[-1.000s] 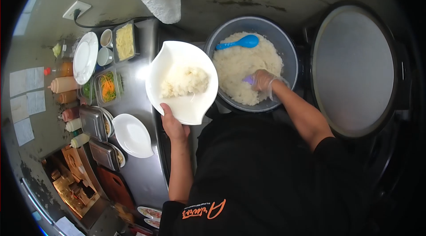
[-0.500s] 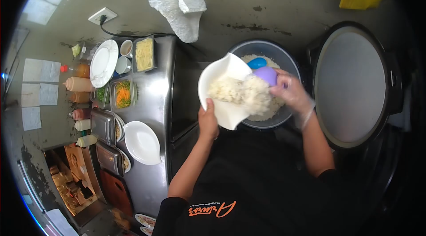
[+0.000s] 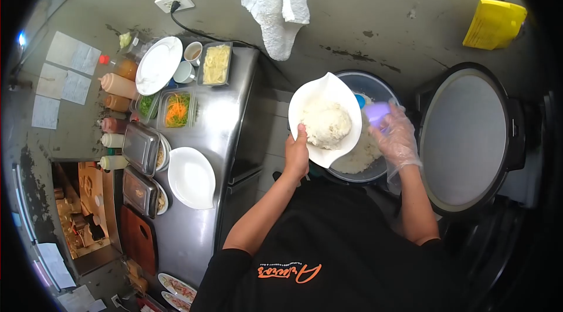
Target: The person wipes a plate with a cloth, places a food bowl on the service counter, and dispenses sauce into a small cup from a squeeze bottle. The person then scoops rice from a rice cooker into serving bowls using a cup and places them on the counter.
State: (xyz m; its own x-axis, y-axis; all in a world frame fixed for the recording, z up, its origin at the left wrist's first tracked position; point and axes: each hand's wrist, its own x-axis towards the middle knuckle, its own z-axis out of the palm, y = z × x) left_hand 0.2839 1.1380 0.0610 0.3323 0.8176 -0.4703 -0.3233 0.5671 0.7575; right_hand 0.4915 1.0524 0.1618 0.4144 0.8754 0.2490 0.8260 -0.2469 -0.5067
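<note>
My left hand [image 3: 297, 156] grips the near rim of a white leaf-shaped bowl [image 3: 303, 101], thumb on top. A mound of cooked rice [image 3: 328, 124] fills its middle. In a clear plastic glove, my right hand [image 3: 397, 139] is closed on a purple scoop [image 3: 376, 112], just right of the bowl. Both hands are over a round rice pot [image 3: 384, 86] with more rice [image 3: 363, 156] inside. A blue utensil [image 3: 359, 99] lies in the pot, partly hidden by the bowl.
The pot's lid [image 3: 466, 136] stands open at the right. On the steel counter [image 3: 193, 230] at left are another white bowl [image 3: 192, 177], a tub of shredded vegetables [image 3: 177, 108], a tub of pale yellow strips [image 3: 216, 64], mugs and sauce bottles. A towel [image 3: 275, 7] hangs on the wall.
The rice has settled into a rounded mound in the bowl. My right hand and the purple scoop have drawn away to the right, and the view has shifted.
</note>
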